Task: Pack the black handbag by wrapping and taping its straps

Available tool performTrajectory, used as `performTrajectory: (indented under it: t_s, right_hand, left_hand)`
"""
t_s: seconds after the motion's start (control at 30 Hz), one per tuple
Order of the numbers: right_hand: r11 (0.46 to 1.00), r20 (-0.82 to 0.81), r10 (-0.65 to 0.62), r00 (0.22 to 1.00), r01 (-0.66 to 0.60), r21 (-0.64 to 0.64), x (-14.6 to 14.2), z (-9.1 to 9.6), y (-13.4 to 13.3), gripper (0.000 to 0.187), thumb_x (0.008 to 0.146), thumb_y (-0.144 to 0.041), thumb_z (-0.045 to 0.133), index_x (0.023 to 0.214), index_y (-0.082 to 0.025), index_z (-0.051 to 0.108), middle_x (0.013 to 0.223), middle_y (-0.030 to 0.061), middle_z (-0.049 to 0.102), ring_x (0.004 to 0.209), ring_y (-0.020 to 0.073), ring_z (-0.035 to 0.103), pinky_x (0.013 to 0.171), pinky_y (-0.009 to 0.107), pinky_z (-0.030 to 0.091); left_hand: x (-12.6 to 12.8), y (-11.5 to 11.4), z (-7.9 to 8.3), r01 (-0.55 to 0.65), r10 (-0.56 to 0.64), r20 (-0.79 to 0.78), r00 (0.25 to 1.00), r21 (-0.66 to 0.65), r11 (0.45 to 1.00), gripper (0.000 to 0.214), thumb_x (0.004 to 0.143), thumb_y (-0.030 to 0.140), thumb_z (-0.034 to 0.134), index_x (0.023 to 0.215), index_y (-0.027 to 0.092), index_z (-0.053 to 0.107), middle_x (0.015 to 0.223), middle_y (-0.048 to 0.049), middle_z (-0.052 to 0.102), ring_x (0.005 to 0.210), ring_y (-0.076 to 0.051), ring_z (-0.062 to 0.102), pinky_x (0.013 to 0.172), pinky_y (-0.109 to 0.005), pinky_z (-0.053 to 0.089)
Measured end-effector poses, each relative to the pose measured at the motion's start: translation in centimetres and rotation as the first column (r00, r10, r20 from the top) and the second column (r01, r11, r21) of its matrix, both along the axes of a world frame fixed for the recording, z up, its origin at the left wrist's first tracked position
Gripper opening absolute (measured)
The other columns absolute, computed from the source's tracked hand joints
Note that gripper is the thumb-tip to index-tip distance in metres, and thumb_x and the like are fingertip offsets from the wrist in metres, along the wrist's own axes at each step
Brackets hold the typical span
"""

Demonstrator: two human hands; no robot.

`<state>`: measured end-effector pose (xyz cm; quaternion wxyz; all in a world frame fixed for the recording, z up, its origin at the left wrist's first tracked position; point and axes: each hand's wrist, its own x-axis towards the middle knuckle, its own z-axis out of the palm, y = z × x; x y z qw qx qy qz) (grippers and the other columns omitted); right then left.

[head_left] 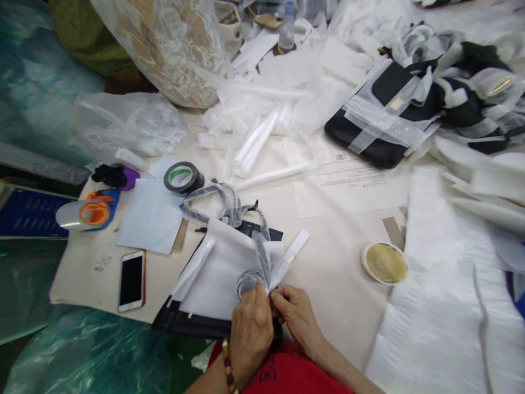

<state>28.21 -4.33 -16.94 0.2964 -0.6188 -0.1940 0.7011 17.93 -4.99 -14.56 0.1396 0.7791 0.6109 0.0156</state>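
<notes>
A black bag [192, 323] lies flat at the table's near edge, mostly covered by a white foam sheet [221, 273]. Its strap [229, 202], wrapped in translucent film, loops away toward the tape roll. My left hand [250, 331], with a bead bracelet on the wrist, is closed on the wrapped strap end at the bag's near side. My right hand [293, 317] pinches the same spot, where a white paper strip [289, 257] sticks out up and right. Both hands touch each other over the bag.
A smartphone [132, 280] lies left of the bag, a black tape roll [183, 178] and an orange tape dispenser [92, 212] beyond it. A round dish [384, 262] sits right. Wrapped black bags [394, 115], foam rolls [258, 142] and plastic sacks [164, 49] crowd the far side.
</notes>
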Motion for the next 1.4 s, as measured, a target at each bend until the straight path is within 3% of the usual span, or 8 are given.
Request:
performTrajectory:
  t_s: [0.33,0.5,0.63,0.77,1.07,1.2,1.4]
  right_hand:
    - [0.997,0.015,-0.062,0.998,0.062,-0.051,-0.1,0.3,0.6,0.01,0.053,-0.022,0.047,0.044,-0.017,0.051,0.036,-0.0042,0.049,0.034,0.0064,0.037,0.037,0.02,0.025]
    - [0.994,-0.088,-0.041,0.995,0.032,-0.107,0.6,1.6,1.9,0.012,0.049,-0.017,0.044,0.041,-0.015,0.053,0.035,-0.003,0.048,0.037,0.0083,0.044,0.039,0.021,0.026]
    - [0.988,-0.192,-0.002,0.981,-0.028,-0.153,1.5,2.1,2.4,0.013,0.046,-0.012,0.045,0.043,-0.013,0.057,0.04,-0.0018,0.053,0.04,0.0088,0.049,0.042,0.02,0.029]
    - [0.995,-0.234,0.015,0.972,-0.037,-0.091,1.8,1.1,1.9,0.008,0.047,-0.012,0.053,0.045,-0.013,0.06,0.039,-0.0022,0.054,0.041,0.0086,0.049,0.043,0.021,0.032]
    - [0.989,-0.328,-0.146,0.933,0.142,-0.035,1.3,-1.8,0.0,0.013,0.051,-0.022,0.071,0.053,-0.013,0.062,0.044,-0.0017,0.059,0.04,0.0071,0.048,0.042,0.019,0.032]
    - [0.979,-0.345,-0.202,0.916,0.201,-0.041,0.9,-2.2,-0.4,0.015,0.05,-0.022,0.073,0.051,-0.013,0.061,0.041,-0.0027,0.057,0.038,0.0063,0.045,0.041,0.019,0.03]
    - [0.979,-0.341,-0.201,0.918,0.2,-0.039,1.3,-2.1,-0.2,0.016,0.049,-0.024,0.074,0.051,-0.014,0.062,0.045,-0.0009,0.061,0.038,0.0065,0.046,0.041,0.019,0.03]
  left_hand:
    - [0.1,0.0,0.1,0.065,-0.066,0.007,0.998,0.123,0.99,0.022,0.083,0.006,0.028,0.078,0.016,0.047,0.065,-0.0051,0.054,0.06,-0.019,0.054,0.055,-0.029,0.041]
    - [0.0,0.3,0.2,0.101,-0.106,0.014,0.994,0.184,0.978,0.022,0.084,0.007,0.028,0.077,0.016,0.046,0.065,-0.0049,0.054,0.06,-0.019,0.053,0.054,-0.029,0.04]
    - [0.0,0.4,0.3,0.119,-0.126,0.04,0.991,0.158,0.98,0.022,0.084,0.007,0.028,0.076,0.017,0.045,0.063,-0.0033,0.052,0.058,-0.019,0.052,0.052,-0.028,0.039]
    - [-0.1,0.4,0.2,0.091,-0.098,0.048,0.994,0.121,0.988,0.021,0.083,0.007,0.029,0.075,0.018,0.044,0.064,-0.0034,0.053,0.059,-0.019,0.052,0.053,-0.029,0.039]
    - [-0.6,0.6,0.2,0.066,-0.068,0.179,0.981,0.02,0.998,0.019,0.08,0.007,0.03,0.077,0.017,0.046,0.064,-0.0033,0.053,0.059,-0.018,0.054,0.054,-0.028,0.042]
    - [-0.8,0.5,0.3,0.05,-0.059,0.202,0.978,0.048,0.998,0.012,0.081,0.015,0.036,0.086,0.016,0.047,0.071,-0.0054,0.057,0.065,-0.019,0.056,0.058,-0.028,0.045]
    - [-0.7,1.0,0.1,0.037,-0.044,0.176,0.983,0.047,0.998,0.02,0.086,0.017,0.031,0.073,0.019,0.047,0.059,-0.0009,0.055,0.054,-0.016,0.056,0.049,-0.025,0.043]
